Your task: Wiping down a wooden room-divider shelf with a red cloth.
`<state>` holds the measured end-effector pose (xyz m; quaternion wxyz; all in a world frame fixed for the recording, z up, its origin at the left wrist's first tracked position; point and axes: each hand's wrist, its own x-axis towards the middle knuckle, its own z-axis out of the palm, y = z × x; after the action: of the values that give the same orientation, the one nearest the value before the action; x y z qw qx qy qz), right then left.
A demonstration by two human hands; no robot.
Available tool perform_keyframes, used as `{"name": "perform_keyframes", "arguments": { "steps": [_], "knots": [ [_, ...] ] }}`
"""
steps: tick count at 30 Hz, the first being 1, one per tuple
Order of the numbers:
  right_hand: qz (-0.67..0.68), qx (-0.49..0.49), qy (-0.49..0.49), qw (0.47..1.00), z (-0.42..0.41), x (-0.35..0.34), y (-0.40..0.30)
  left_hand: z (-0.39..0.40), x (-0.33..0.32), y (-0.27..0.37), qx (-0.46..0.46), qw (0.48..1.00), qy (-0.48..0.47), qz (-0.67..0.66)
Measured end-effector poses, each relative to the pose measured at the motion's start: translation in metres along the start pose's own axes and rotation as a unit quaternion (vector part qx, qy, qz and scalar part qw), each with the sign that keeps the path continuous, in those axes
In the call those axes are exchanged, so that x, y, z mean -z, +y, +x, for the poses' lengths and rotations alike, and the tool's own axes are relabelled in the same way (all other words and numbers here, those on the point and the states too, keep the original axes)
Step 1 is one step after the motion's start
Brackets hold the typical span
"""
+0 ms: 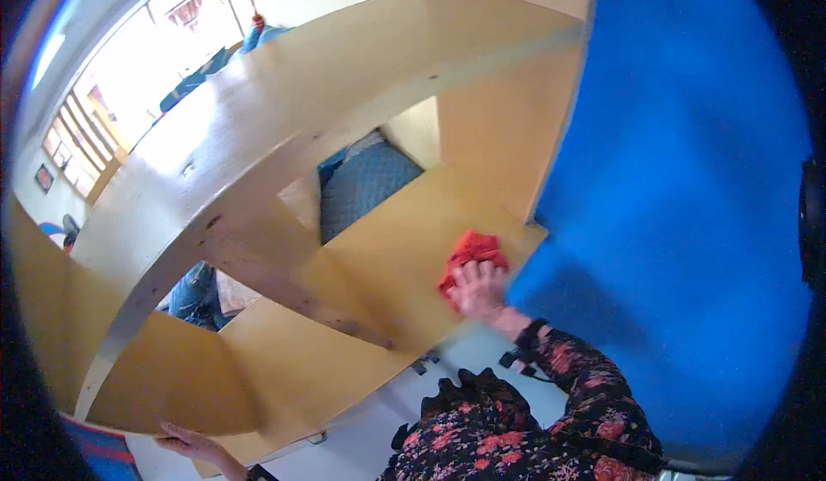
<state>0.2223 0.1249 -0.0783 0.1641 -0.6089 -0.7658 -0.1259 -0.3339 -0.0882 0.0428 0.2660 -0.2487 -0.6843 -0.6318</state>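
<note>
My right hand presses a crumpled red cloth onto a yellowish wooden shelf board, close to the blue wall. At the lower left, my left hand rests against the edge of the shelf unit, its fingers spread; it holds no loose thing. The unit's broad top panel curves over the shelf in this wide view, and an upright divider splits the compartments beneath it.
A blue wall rises along the right side. Through the shelf's openings a quilted blue cover and blue fabric show. A bright window is at the upper left. The divider's end stands between my hands.
</note>
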Motion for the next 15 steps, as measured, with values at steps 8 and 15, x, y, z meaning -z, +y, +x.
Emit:
{"name": "perform_keyframes", "arguments": {
  "steps": [8,15],
  "knots": [
    [0.142,0.239,-0.056,0.959,0.035,-0.048,-0.05,-0.011,-0.008,0.003,0.031,0.999,-0.036,0.0],
    [0.042,-0.031,0.072,0.996,0.041,-0.016,0.065,-0.003,0.004,-0.001,0.019,0.996,-0.078,-0.026]
  ]
}}
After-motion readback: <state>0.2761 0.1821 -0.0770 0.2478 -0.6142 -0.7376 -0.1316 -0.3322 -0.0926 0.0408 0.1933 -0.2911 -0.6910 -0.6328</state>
